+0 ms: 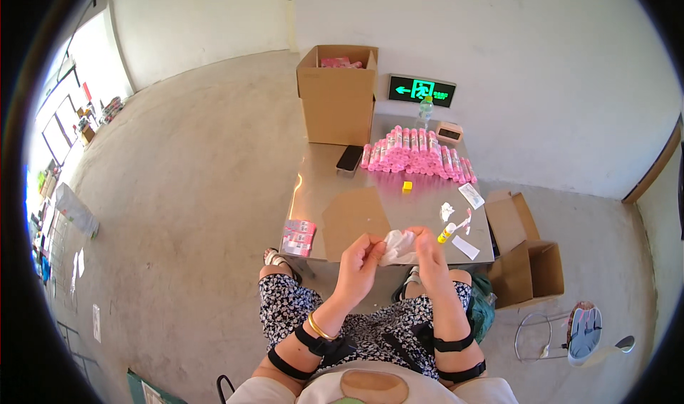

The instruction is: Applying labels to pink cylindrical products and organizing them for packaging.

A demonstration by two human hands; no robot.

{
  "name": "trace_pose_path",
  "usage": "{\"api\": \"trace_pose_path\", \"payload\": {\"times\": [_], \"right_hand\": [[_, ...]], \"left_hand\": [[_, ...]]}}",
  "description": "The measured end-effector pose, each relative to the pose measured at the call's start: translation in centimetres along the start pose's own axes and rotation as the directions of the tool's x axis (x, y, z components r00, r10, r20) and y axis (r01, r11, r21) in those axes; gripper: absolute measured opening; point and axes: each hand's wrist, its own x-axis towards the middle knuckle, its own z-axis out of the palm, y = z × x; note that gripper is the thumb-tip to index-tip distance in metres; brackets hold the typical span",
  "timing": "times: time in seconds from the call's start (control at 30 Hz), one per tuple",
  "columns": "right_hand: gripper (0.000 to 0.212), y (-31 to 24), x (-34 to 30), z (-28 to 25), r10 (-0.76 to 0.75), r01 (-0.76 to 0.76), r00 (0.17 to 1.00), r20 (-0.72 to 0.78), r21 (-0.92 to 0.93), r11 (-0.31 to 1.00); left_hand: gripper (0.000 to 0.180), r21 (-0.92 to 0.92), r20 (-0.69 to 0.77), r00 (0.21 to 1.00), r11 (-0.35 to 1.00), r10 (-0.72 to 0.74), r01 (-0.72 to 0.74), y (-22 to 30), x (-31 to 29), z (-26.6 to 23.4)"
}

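Above the near edge of the metal table (303, 190), my left hand (358, 267) and my right hand (429, 256) pinch a crumpled, whitish, thin piece (399, 247) between them. Whether it is paper or film I cannot tell. Under and beyond my left hand lies a flat sheet of cardboard (349, 219), with a stack of pink printed packets (298, 237) to its left. A yellow-and-white glue stick (447, 232) lies beyond my right hand, among white scraps (447, 210) and a white slip (465, 247). Farther back, pink-wrapped tubes (413, 151) are piled up.
A tall cardboard box (336, 108) stands at the table's far left, near a black phone (350, 159). A bottle (425, 113) and small clock (449, 132) stand behind the tubes. A yellow cube (407, 187) sits mid-table. Right of the table are an open box (524, 272) and a stool (533, 336).
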Motion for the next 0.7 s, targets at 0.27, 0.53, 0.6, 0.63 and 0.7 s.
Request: {"api": "trace_pose_path", "payload": {"times": [0.27,0.53,0.6,0.63,0.7], "right_hand": [[0.021,-2.1,-2.8,0.7,-0.172,0.171,0.984,0.041,-0.475,0.863],[0.013,-2.8,-1.4,-0.7,-0.587,0.466,0.809,0.031,-0.641,0.609],[0.014,-2.6,-2.2,0.9,-0.591,0.533,0.791,0.157,-0.651,0.541],[0.013,-2.1,-3.0,1.6,-0.478,0.477,0.863,0.164,-0.579,0.661],[0.012,-1.8,-4.6,3.0,-0.361,0.407,0.913,0.191,-0.495,0.768]], "left_hand": [[0.021,-0.047,-0.032,0.999,0.999,-0.012,0.011,0.1,-1.5,1.0],[0.083,-0.762,0.434,0.839,0.364,-0.328,0.536,1.3,-0.8,-1.9],[0.093,-0.773,0.505,0.826,0.293,-0.251,0.562,1.6,-1.0,-1.7],[0.094,-0.777,0.531,0.818,0.255,-0.222,0.575,2.4,-1.1,-1.1],[0.095,-0.785,0.547,0.816,0.222,-0.189,0.578,2.6,-1.1,-0.7]]}}
